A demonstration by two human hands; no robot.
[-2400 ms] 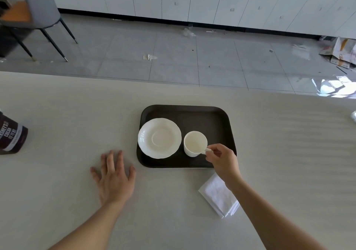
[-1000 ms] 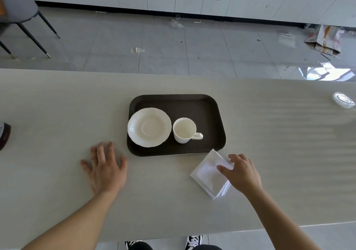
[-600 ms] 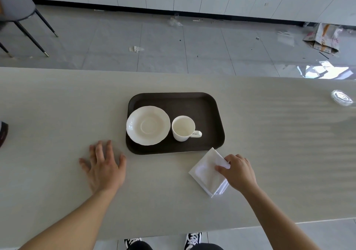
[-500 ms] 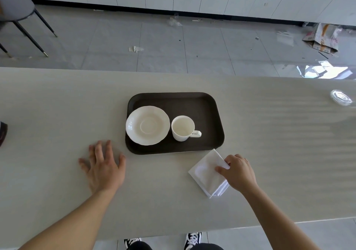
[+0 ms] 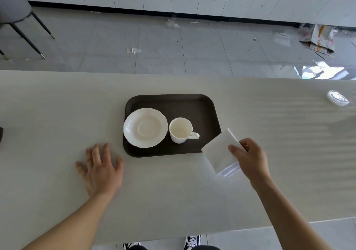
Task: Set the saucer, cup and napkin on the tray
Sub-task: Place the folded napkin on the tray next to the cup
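A dark brown tray (image 5: 173, 101) lies in the middle of the pale table. On its left half sits a white saucer (image 5: 145, 127). A white cup (image 5: 181, 130) stands upright beside it on the tray, handle pointing right. My right hand (image 5: 250, 157) pinches a folded white napkin (image 5: 221, 151), lifted off the table and covering the tray's near right corner. My left hand (image 5: 101, 169) rests flat on the table, fingers spread, just left of the tray's near edge.
A clear round lid (image 5: 338, 98) lies at the far right of the table (image 5: 57, 115). A dark container edge (image 5: 1, 134) shows at the left border. The table's near edge runs below my forearms. Chair legs (image 5: 28, 38) stand on the floor beyond.
My right hand let go of the cup, moved to the napkin on the table, gripped it and lifted it up toward the tray's near right corner. My left hand stayed put.
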